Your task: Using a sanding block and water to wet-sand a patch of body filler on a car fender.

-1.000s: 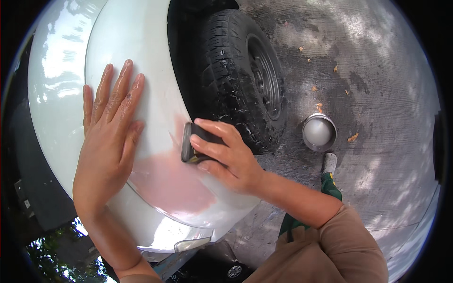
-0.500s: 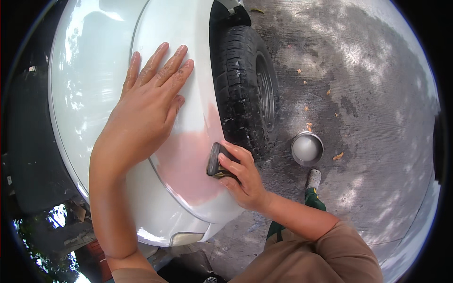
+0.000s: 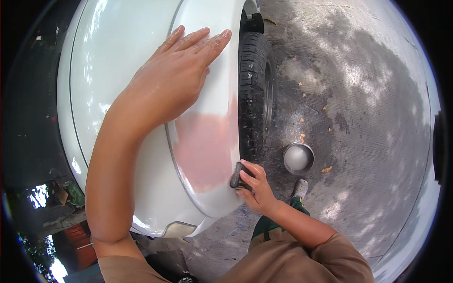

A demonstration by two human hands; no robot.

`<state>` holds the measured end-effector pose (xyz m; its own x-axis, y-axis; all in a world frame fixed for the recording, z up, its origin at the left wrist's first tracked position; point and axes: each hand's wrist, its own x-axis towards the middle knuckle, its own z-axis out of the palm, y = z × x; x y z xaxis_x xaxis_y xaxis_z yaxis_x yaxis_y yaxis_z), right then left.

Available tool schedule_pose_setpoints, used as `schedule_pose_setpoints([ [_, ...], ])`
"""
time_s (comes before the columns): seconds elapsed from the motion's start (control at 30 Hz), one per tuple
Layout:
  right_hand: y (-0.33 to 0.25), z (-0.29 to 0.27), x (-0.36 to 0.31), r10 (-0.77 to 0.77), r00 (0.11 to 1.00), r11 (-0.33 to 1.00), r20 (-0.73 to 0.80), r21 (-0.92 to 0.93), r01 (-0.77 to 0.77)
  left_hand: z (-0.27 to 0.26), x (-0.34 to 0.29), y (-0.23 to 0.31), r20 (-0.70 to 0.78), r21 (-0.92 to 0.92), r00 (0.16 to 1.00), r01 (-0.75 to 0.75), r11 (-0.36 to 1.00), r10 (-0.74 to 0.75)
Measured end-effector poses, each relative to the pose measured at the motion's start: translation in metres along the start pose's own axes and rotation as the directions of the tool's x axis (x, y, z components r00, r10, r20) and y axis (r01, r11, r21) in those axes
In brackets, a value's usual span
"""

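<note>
Since the earlier frames, the right hand (image 3: 258, 189) has carried its dark block (image 3: 237, 178) down along the wheel-arch side to the lower right corner of the pink patch (image 3: 205, 151), and the left hand (image 3: 172, 80) has swung its fingertips closer to the arch edge. Right fingers and thumb are clamped on the block, a small, dark piece with rounded edges, at the outer edge of the white car panel (image 3: 151, 179). Left fingers lie slightly apart over the glossy paint above the patch, wet and flecked with pale residue.

Smooth and matte, the patch has a soft, uneven border and fades into a narrow streak up the arch edge; a curved seam (image 3: 171, 151) runs down its left side. Beyond the arch stands a black rubber tyre (image 3: 251, 75) with blocky, wet tread. Apart from it, a round metal bowl (image 3: 309, 165) of cloudy, whitish liquid sits on ridged grey concrete (image 3: 363, 165) near a pale shoe (image 3: 300, 187).

Fingers cover part of the block, and its working face is hidden, so how much of it touches the paint cannot be told. Most of the left thumb and the palm's contact are out of sight. The wheel is partly concealed by the panel, and the car's upper end is cut off.
</note>
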<state>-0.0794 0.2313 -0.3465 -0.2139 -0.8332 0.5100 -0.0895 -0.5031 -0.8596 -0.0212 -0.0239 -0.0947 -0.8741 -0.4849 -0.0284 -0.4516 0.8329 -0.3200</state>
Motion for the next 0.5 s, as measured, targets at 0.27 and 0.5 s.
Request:
schedule_pose_setpoints([
  [0.27,-0.005,0.001,0.08,-0.031,0.991,0.999,-0.128,0.01,0.032,0.012,-0.004,-0.011,-0.089,0.091,0.989,-0.11,0.99,0.118],
  [0.5,-0.002,0.027,-0.007,-0.063,0.997,0.997,-0.053,-0.056,0.06,-0.05,0.008,0.027,0.385,-0.014,0.923,0.035,0.999,-0.027],
])
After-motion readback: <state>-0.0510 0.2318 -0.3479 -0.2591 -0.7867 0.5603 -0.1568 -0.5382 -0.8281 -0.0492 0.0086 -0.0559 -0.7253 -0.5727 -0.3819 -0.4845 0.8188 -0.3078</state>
